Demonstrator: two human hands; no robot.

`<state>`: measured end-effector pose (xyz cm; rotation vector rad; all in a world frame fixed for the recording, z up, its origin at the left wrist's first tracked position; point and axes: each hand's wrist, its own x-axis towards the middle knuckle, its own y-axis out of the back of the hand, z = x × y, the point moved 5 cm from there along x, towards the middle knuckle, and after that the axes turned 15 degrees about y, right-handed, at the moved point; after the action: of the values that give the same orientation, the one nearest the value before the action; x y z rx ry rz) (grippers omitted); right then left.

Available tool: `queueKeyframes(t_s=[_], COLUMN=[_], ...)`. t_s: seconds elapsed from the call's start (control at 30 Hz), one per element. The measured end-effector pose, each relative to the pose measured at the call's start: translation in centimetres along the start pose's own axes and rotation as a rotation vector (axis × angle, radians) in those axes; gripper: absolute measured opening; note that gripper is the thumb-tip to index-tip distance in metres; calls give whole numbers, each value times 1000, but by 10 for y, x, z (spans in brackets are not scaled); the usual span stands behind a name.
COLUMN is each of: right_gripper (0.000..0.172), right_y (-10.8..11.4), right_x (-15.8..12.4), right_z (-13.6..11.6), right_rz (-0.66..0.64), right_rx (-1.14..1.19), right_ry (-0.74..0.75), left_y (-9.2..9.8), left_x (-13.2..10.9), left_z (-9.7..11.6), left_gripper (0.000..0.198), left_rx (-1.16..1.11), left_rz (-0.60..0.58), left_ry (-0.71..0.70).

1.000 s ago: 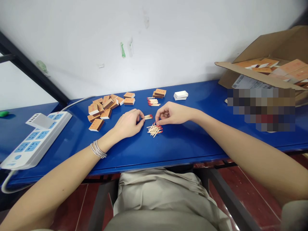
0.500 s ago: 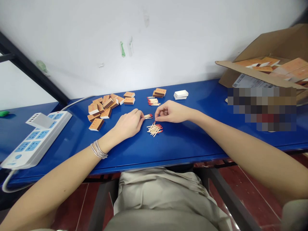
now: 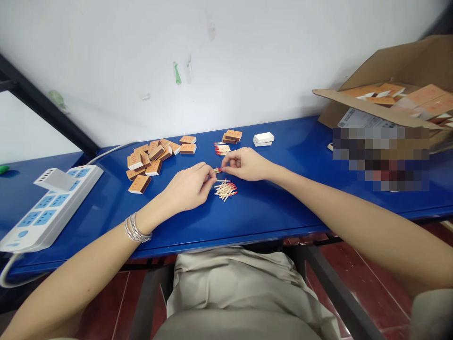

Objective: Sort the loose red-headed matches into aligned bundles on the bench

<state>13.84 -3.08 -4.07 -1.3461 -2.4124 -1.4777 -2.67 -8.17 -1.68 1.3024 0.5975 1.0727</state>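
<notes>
Lying crosswise, a few matches point(image 3: 217, 170) are pinched between the nearly closed left hand point(image 3: 187, 186) and right hand point(image 3: 246, 164), a loose pile point(image 3: 225, 189) at six o'clock.

A single view is taken from a camera worn on the person's head, above and behind the left hand point(image 3: 187, 186) and right hand point(image 3: 246, 164). It is aimed forward and down, with the blue tabletop point(image 3: 247, 212) around the hands, a wall point(image 3: 226, 71) beyond them and the person's lap point(image 3: 237, 283) nearer than them.

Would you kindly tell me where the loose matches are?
In the head view, the loose matches lie on the blue table, just below the right hand and right of the left hand.
</notes>
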Motion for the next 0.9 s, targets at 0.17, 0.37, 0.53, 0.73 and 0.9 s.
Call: queueKeyframes(t_s=[0.17, 0.37, 0.53, 0.73, 0.9], right_gripper=[14, 12, 11, 10, 12], right_y=[-6, -12, -13, -14, -2], right_x=[2, 4, 5, 6, 2], right_z=[-4, -7, -6, -4, -9], right_rz=[29, -14, -21, -71, -78], right_rx=[-27, -97, -127, -164, -39], right_ry=[66, 112, 80, 65, 12], left_y=[0, 2, -3, -7, -11], left_x=[-2, 9, 17, 18, 19], left_z=[6, -14, -29, -27, -26], left_gripper=[13, 21, 19, 17, 15], left_rx=[-138, -103, -35, -45, -71], left_rz=[-90, -7, 15, 14, 7], left_ry=[-2, 139, 200, 155, 114])
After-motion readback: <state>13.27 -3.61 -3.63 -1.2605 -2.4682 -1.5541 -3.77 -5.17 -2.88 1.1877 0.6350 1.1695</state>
